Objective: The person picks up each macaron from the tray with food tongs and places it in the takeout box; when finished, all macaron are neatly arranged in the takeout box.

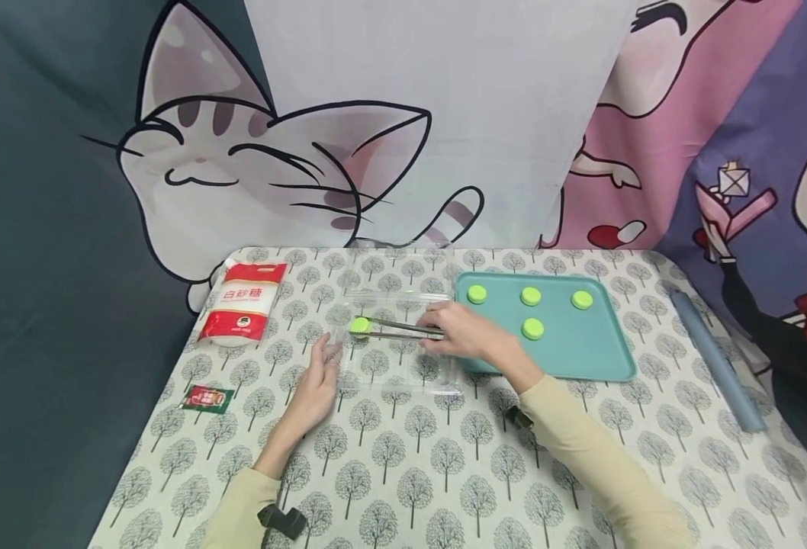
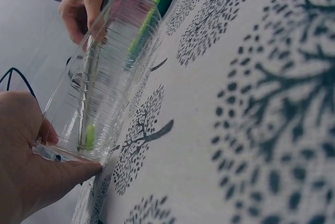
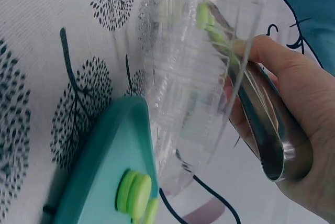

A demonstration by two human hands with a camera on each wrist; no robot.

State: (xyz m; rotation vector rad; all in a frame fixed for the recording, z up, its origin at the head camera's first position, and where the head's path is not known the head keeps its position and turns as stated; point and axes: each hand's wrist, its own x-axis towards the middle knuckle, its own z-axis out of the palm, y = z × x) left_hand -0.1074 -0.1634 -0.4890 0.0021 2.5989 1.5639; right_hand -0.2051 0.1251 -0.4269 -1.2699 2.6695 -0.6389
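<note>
My right hand [image 1: 461,332] holds metal tongs [image 3: 267,130] over a clear plastic container [image 2: 123,51]. The tips of the tongs lie at either side of a green macaron [image 1: 360,326] near the container's left end; whether they still squeeze it I cannot tell. My left hand [image 1: 317,381] pinches the container's left wall between thumb and fingers, as the left wrist view shows. The container's lid is raised at the back. To the right, a teal tray [image 1: 568,358] bears several more green macarons [image 1: 532,329].
A red and white bag of sugar [image 1: 242,303] lies at the table's back left. Nearer, there is a small red and green packet [image 1: 207,399]. A grey-blue roll [image 1: 718,362] lies along the right edge. A printed curtain [image 1: 513,114] hangs behind the table.
</note>
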